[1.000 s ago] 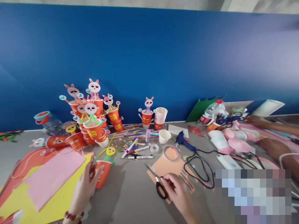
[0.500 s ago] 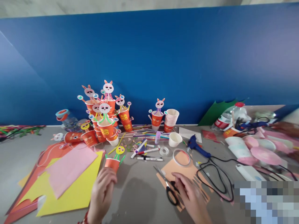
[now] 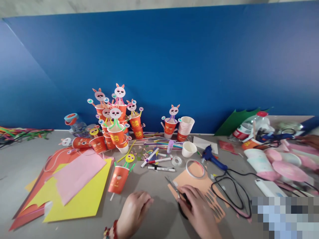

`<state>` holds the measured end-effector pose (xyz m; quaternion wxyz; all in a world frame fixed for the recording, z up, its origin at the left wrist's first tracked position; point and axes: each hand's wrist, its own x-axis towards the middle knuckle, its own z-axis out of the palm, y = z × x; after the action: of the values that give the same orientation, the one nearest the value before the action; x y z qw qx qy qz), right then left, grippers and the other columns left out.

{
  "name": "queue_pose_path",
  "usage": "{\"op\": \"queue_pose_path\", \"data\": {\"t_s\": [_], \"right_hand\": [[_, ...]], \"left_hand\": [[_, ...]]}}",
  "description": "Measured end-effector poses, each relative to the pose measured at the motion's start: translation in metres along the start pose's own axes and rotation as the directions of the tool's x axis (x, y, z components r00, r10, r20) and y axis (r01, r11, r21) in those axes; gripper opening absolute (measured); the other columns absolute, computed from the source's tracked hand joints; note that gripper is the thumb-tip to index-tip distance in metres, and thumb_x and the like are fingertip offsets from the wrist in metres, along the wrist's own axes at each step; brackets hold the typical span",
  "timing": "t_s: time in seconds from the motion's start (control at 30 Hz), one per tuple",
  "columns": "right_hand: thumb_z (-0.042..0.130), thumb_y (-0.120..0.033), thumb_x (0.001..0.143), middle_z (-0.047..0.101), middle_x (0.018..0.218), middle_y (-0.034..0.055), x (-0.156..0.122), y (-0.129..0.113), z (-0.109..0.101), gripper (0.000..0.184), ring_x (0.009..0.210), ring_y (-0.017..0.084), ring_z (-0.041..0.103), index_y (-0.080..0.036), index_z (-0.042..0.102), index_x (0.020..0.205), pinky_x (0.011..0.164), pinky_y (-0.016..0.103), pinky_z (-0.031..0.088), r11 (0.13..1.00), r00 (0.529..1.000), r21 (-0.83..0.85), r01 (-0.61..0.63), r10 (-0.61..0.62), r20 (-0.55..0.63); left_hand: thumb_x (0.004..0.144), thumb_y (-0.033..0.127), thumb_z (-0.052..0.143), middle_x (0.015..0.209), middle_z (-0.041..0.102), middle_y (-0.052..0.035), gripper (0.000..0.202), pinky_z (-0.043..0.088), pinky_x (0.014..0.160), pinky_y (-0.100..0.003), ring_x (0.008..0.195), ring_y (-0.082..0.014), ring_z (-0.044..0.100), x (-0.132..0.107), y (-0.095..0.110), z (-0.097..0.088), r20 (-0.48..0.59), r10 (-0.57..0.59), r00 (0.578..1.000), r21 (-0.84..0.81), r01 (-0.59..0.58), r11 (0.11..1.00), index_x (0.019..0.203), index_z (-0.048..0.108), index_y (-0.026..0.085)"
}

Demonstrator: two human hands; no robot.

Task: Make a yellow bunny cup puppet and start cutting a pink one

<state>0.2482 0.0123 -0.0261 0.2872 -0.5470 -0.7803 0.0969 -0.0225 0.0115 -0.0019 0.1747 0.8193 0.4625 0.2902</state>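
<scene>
1. A broad, smooth blue panel (image 3: 159,66) is rising across the back
2. A flat grey counter (image 3: 152,225) is stretching in front of the panel and carrying the things
3. A flat yellow paper sheet (image 3: 87,202) with a curved cut-out is lying at the left, with a pale pink paper sheet (image 3: 79,172) partly covering it and a red paper sheet (image 3: 45,179) showing underneath
4. A cluster of red paper cups with rabbit faces (image 3: 117,136) is standing behind the sheets, some cups sitting on others
5. A flat peach paper sheet (image 3: 181,176) with narrow slits is lying at the right
6. The bare right hand (image 3: 196,205) is covering the handles of a pair of black-handled metal scissors (image 3: 176,190); the fingers are hiding them, so I cannot tell whether this grip is grasping
7. The bare left hand (image 3: 134,205) is hovering over or resting on the counter, fingers curling loosely; its palm is facing away, so I cannot tell whether this grip is holding anything
8. A red paper cup with a round yellow rabbit face (image 3: 119,180) and green arms is leaning just beside the left hand, apart from it
9. The scissors are pointing their blades away from the person, over the edge of the peach sheet
10. A white-and-red tape ring (image 3: 187,171) is lying on that sheet's far part
</scene>
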Motion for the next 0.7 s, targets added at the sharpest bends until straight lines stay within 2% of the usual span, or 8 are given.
{"op": "queue_pose_path", "data": {"t_s": [0.1,0.2,0.27,0.33,0.43,0.7], "right_hand": [[0.056,-0.027,0.095,0.068,0.098,0.008,0.007,-0.006,0.003,0.012,0.089,0.026,0.064,-0.023,0.063,0.103,0.078,0.038,0.051,0.998,1.0,-0.064,-0.02,0.02,0.004],[0.056,-0.02,0.092,0.066,0.09,0.0064,0.014,-0.008,0.006,0.006,0.081,0.024,0.063,-0.021,0.061,0.091,0.073,0.035,0.047,0.99,0.999,-0.135,-0.037,0.037,-0.005],[0.055,-0.015,0.088,0.065,0.083,0.0048,0.016,-0.008,0.009,0.009,0.077,0.023,0.062,-0.021,0.059,0.082,0.071,0.033,0.044,0.985,0.998,-0.165,-0.058,0.056,-0.015],[0.056,-0.011,0.084,0.063,0.078,0.0033,0.017,-0.007,0.01,0.011,0.075,0.022,0.061,-0.02,0.057,0.078,0.071,0.032,0.043,0.982,0.997,-0.173,-0.076,0.073,-0.027],[0.057,-0.009,0.08,0.062,0.075,0.0023,0.017,-0.005,0.008,0.012,0.073,0.022,0.061,-0.021,0.055,0.077,0.069,0.031,0.042,0.982,0.996,-0.168,-0.084,0.076,-0.056],[0.051,-0.019,0.088,0.062,0.071,0.0017,0.008,0.022,-0.014,0.014,0.068,0.019,0.063,-0.022,0.052,0.075,0.064,0.028,0.044,0.985,0.99,-0.156,-0.069,0.048,-0.136]], "left_hand": [[0.099,0.022,0.043,0.07,0.067,-0.0021,0.022,0.045,0.06,-0.026,0.065,-0.0182,0.065,-0.003,-0.003,0.01,0.008,0.008,1.0,-0.031,-0.008,0.999,0.081,0.056,0.023],[0.099,0.017,0.042,0.087,0.072,-0.0043,0.018,0.051,0.068,-0.026,0.077,-0.0188,0.07,-0.004,-0.007,0.016,0.001,0.048,0.999,-0.069,-0.048,0.996,0.102,0.058,0.024],[0.098,0.015,0.042,0.098,0.073,-0.0061,0.021,0.054,0.076,-0.027,0.087,-0.0192,0.071,-0.004,-0.009,0.018,0.001,0.064,0.998,-0.077,-0.064,0.995,0.109,0.057,0.025],[0.098,0.015,0.043,0.103,0.072,-0.0068,0.02,0.055,0.08,-0.028,0.092,-0.0198,0.07,-0.003,-0.01,0.017,0.024,0.072,0.997,-0.079,-0.069,0.994,0.107,0.058,0.025],[0.098,0.016,0.045,0.097,0.071,-0.006,0.017,0.055,0.077,-0.028,0.088,-0.0199,0.07,-0.001,-0.008,0.016,0.071,0.073,0.995,-0.085,-0.067,0.994,0.1,0.059,0.025],[0.096,0.015,0.047,0.097,0.07,-0.0047,0.016,0.054,0.077,-0.028,0.088,-0.019,0.068,0.0,-0.002,0.016,0.072,0.058,0.996,-0.116,-0.049,0.992,0.098,0.061,0.023]]}}
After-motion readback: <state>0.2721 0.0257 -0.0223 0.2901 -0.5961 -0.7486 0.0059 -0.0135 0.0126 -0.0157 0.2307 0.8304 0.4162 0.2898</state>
